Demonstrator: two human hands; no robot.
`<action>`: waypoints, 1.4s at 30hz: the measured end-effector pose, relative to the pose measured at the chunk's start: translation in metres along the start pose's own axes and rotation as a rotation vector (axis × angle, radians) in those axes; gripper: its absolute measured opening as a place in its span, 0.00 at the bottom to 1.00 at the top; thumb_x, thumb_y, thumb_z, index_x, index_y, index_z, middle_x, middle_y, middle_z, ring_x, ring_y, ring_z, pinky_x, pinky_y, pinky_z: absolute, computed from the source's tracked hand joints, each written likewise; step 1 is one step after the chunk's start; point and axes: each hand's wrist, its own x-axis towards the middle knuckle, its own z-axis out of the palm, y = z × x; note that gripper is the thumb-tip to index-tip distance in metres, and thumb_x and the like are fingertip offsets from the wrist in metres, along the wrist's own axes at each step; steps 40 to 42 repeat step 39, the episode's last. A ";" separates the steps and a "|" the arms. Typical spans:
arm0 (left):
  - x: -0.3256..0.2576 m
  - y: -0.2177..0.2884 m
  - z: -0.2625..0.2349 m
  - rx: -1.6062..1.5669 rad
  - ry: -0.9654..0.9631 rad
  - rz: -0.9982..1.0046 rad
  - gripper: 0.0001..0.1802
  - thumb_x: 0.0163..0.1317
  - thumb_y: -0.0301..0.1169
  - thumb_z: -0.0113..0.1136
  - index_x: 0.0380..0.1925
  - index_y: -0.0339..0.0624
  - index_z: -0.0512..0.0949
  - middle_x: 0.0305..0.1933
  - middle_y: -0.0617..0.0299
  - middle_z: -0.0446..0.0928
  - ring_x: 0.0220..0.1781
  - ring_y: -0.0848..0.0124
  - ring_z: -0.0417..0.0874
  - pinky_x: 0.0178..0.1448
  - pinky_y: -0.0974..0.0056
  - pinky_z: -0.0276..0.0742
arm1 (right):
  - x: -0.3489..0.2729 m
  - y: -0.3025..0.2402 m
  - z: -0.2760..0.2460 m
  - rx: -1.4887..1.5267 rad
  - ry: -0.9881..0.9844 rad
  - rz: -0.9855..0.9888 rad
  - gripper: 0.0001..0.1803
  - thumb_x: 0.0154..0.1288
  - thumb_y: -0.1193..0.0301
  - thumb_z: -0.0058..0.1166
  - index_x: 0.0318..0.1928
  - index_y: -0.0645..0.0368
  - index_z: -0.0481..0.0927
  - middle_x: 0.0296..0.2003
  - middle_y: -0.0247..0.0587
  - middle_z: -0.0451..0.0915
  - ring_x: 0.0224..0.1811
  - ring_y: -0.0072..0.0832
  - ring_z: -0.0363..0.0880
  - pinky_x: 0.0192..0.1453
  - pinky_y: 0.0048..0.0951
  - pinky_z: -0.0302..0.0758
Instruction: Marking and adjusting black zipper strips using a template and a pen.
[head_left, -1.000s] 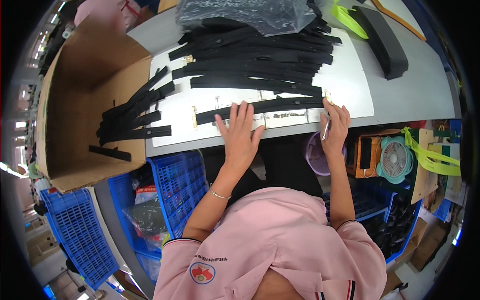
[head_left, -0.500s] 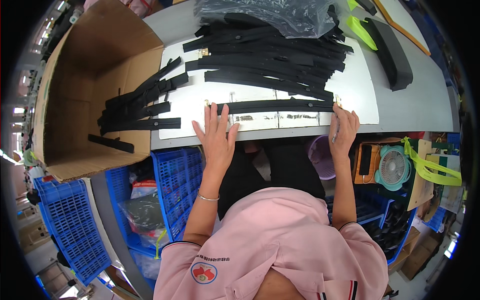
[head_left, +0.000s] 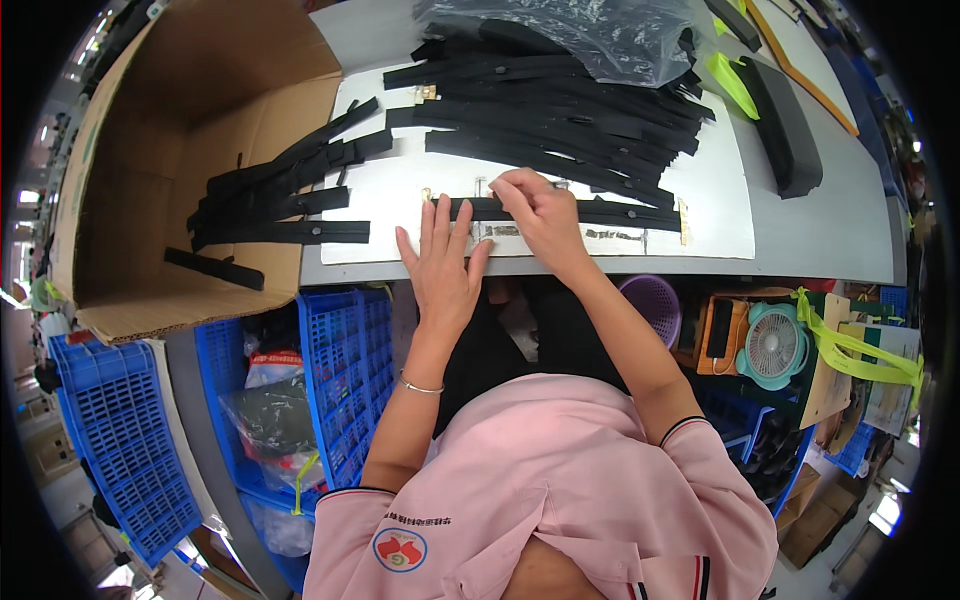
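Note:
A black zipper lies straight across the front of a white board, which bears dark pencil-like marks. My left hand rests flat on the zipper's left end, fingers stretched out. Over the zipper's middle, close to the left fingers, my right hand is closed in a pinch around a slim pen-like thing, mostly hidden by the fingers. Behind both hands spreads a heap of similar black zippers on the board. More black zippers trail from the board's left side into an open cardboard box.
Clear plastic sheeting covers the back of the heap. A long black block sits at the far right beside a yellow-green strip. Below the table edge are blue crates, a purple basket and a small teal fan.
My right hand has moved left from the zipper's right end to its middle, its fingers now curled. My left hand stays on the left end. The view has shifted slightly.

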 end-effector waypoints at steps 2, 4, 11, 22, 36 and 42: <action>0.001 0.001 0.000 0.004 -0.011 -0.002 0.30 0.74 0.42 0.63 0.74 0.50 0.73 0.81 0.56 0.67 0.85 0.55 0.60 0.85 0.36 0.36 | 0.007 0.016 0.010 -0.043 -0.065 0.029 0.11 0.76 0.71 0.59 0.43 0.68 0.87 0.34 0.36 0.87 0.32 0.17 0.79 0.39 0.22 0.75; 0.000 0.000 -0.002 -0.001 -0.004 -0.015 0.30 0.74 0.42 0.63 0.73 0.50 0.74 0.80 0.56 0.67 0.85 0.55 0.60 0.85 0.36 0.36 | 0.007 0.011 0.013 -0.078 -0.079 0.061 0.12 0.76 0.71 0.60 0.43 0.70 0.87 0.34 0.36 0.87 0.32 0.17 0.79 0.38 0.22 0.74; -0.001 0.001 -0.001 -0.015 0.032 -0.016 0.29 0.73 0.42 0.63 0.72 0.50 0.75 0.79 0.56 0.70 0.84 0.55 0.62 0.85 0.36 0.37 | 0.006 0.022 0.016 -0.177 -0.070 -0.037 0.13 0.74 0.65 0.61 0.42 0.64 0.89 0.37 0.42 0.90 0.32 0.31 0.87 0.38 0.29 0.79; -0.002 0.001 0.000 0.002 0.042 -0.016 0.29 0.73 0.42 0.63 0.72 0.49 0.76 0.78 0.55 0.70 0.84 0.55 0.62 0.85 0.37 0.38 | 0.004 0.020 0.014 -0.195 -0.071 -0.073 0.14 0.73 0.64 0.61 0.40 0.63 0.89 0.34 0.39 0.90 0.30 0.31 0.87 0.36 0.29 0.80; -0.001 -0.001 0.002 0.015 0.051 -0.007 0.29 0.71 0.42 0.65 0.69 0.48 0.78 0.77 0.53 0.71 0.84 0.54 0.63 0.84 0.34 0.38 | 0.005 0.020 0.012 -0.300 -0.192 -0.219 0.13 0.68 0.66 0.62 0.33 0.62 0.91 0.30 0.39 0.90 0.27 0.35 0.87 0.33 0.31 0.80; -0.001 0.000 0.004 0.013 0.043 -0.016 0.30 0.71 0.42 0.65 0.71 0.49 0.76 0.79 0.53 0.69 0.84 0.54 0.63 0.84 0.33 0.38 | 0.002 0.024 0.009 -0.189 -0.152 -0.107 0.13 0.67 0.64 0.64 0.34 0.61 0.91 0.29 0.41 0.89 0.28 0.37 0.88 0.34 0.32 0.80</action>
